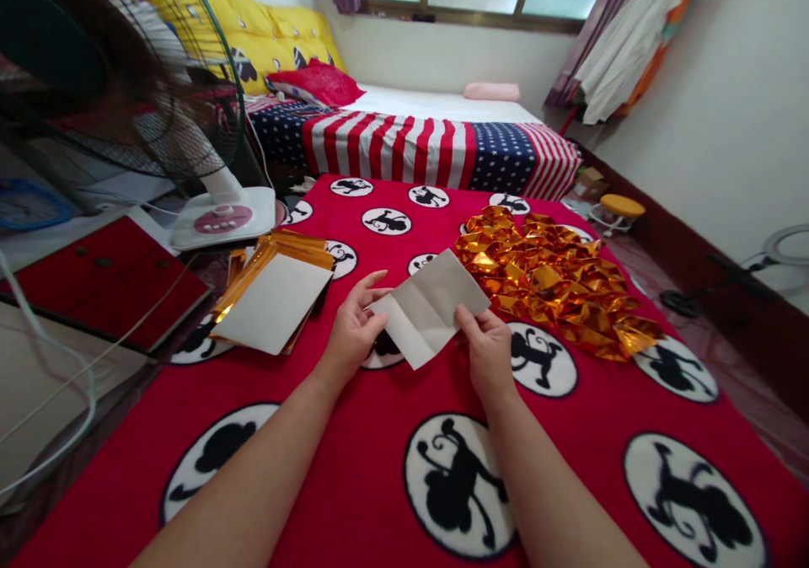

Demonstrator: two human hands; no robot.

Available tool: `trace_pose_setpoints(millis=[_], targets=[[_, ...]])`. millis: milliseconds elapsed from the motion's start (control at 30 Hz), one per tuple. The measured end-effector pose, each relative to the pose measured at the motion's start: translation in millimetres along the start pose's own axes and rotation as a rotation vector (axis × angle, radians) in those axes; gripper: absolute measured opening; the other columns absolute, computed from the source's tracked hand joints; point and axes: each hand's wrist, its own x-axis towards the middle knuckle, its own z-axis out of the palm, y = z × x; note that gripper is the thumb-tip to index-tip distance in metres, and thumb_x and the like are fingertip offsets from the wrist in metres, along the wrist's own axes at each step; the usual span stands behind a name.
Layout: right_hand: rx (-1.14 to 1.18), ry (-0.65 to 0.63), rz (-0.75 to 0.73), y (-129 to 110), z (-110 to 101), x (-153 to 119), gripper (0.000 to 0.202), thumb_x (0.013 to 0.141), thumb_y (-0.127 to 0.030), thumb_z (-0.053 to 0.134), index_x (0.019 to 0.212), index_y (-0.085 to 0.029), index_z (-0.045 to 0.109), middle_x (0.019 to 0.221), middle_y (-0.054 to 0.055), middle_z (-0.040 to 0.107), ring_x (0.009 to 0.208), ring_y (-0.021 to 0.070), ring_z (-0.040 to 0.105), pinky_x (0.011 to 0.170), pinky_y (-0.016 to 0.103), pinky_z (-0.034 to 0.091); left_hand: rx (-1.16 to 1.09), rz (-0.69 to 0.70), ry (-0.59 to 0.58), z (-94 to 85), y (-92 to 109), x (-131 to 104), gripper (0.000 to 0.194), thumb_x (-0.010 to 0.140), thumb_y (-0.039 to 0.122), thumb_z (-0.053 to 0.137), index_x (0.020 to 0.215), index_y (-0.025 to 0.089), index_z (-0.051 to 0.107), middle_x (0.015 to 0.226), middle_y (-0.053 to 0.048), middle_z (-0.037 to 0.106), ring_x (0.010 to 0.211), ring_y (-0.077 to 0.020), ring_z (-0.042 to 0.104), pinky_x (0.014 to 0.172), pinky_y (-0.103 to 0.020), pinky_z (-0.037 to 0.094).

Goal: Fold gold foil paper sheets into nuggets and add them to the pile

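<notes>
A creased sheet (430, 307) is held up over the red cloth (341, 484), between the stack of sheets and the heap of folded foil, with its pale grey side shown; its underside is hidden. Its left end is held between the thumb and fingers of the left hand (355, 325), the upper fingers being loosely spread and some fingertips hidden by the paper. The lower right edge is pinched narrowly by the thumb and forefinger of the right hand (491, 345), whose other fingers are curled and partly hidden. Part of a round monkey print is covered by the sheet.

To the left, a stack of sheets (275, 298) is topped by a plain pale face, with gold edges fanned out behind; the lower layers cannot be counted. To the right, a heap of folded foil (549, 277) is spread in gold-orange, its single pieces hard to tell apart.

Farther left, a fan (221, 206) is cut off by the frame, its blades blurred. Beyond the cloth, a bed (436, 104) is covered in part by a striped and starred fabric. At the right, a ring on a stand (790, 243) is cut off by the frame.
</notes>
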Motion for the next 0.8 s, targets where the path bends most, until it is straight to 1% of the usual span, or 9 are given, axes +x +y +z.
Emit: trace_pose_setpoints(millis=[67,167,267,367,467,567,633,700,800], targets=[[0.060,-0.004,0.008,-1,0,1,0.034,0.075,-0.043,0.069,0.098,-0.018,0.066,0.069,0.000,0.065,0.053,0.0129,0.054,0.051,0.025,0.043,0.046,-0.009,-0.012,-1.4,4,-2,0.047,0.075,0.023,0.058,0.122,0.018,0.060,0.111,-0.007,0.068,0.092,-0.0173,0.065,0.077,-0.026,0.053],[0.076,-0.011,0.027,-1,-1,1,0.056,0.074,-0.039,0.069,0.124,-0.020,0.055,0.059,-0.006,0.059,0.044,0.0104,0.047,0.044,0.022,0.039,0.148,0.004,-0.044,-4.8,5,-5,0.027,0.079,0.023,0.053,0.095,0.017,0.075,0.100,-0.005,0.072,0.094,-0.0190,0.064,0.082,-0.028,0.051],[0.096,0.011,0.062,0,-2,2,0.073,0.073,-0.035,0.070,0.139,-0.020,0.044,0.049,-0.010,0.051,0.039,0.0095,0.043,0.041,0.020,0.036,0.097,-0.016,-0.107,-8.4,4,-8,0.037,0.076,0.016,0.047,0.098,0.017,0.077,0.101,-0.004,0.073,0.094,-0.0195,0.064,0.082,-0.029,0.051],[0.188,0.007,0.099,1,-3,4,0.082,0.070,-0.032,0.072,0.144,-0.019,0.039,0.054,-0.006,0.059,0.044,0.0125,0.052,0.045,0.023,0.042,0.065,-0.033,-0.155,-10.2,4,-9,0.047,0.072,0.010,0.046,0.108,0.017,0.075,0.105,-0.005,0.073,0.096,-0.0196,0.065,0.082,-0.027,0.050],[0.224,-0.042,0.129,1,-5,6,0.073,0.069,-0.030,0.073,0.138,-0.021,0.047,0.060,-0.003,0.064,0.048,0.0139,0.055,0.046,0.024,0.044,0.118,0.035,-0.190,-10.2,7,-8,0.044,0.074,0.010,0.054,0.112,0.019,0.074,0.111,-0.006,0.072,0.102,-0.0201,0.064,0.088,-0.027,0.049],[0.194,-0.110,0.150,1,-6,6,0.048,0.070,-0.032,0.074,0.116,-0.019,0.064,0.064,-0.001,0.066,0.047,0.0111,0.053,0.042,0.021,0.040,0.179,0.162,-0.183,-9.6,11,-4,0.028,0.076,0.016,0.065,0.101,0.020,0.076,0.117,-0.008,0.067,0.108,-0.0213,0.062,0.092,-0.029,0.048],[0.176,-0.158,0.132,0,-5,4,0.036,0.074,-0.038,0.072,0.104,-0.018,0.068,0.062,-0.002,0.063,0.044,0.0087,0.049,0.039,0.020,0.036,0.264,0.265,-0.079,-9.9,14,0,0.013,0.076,0.022,0.070,0.087,0.019,0.078,0.123,-0.009,0.063,0.115,-0.0225,0.058,0.098,-0.031,0.045],[0.164,-0.177,0.084,1,-4,3,0.033,0.080,-0.046,0.068,0.099,-0.019,0.069,0.058,-0.004,0.057,0.041,0.0063,0.042,0.037,0.018,0.031,0.323,0.347,0.055,-11.2,19,3,0.010,0.076,0.027,0.073,0.080,0.018,0.076,0.129,-0.009,0.059,0.123,-0.0235,0.053,0.104,-0.032,0.040],[0.106,-0.162,-0.005,3,-4,3,0.035,0.086,-0.052,0.060,0.098,-0.021,0.072,0.065,-0.003,0.055,0.044,0.0048,0.040,0.038,0.018,0.030,0.227,0.288,0.170,-13.4,23,5,0.019,0.080,0.033,0.069,0.089,0.016,0.072,0.113,-0.009,0.067,0.107,-0.0202,0.062,0.094,-0.030,0.047]])
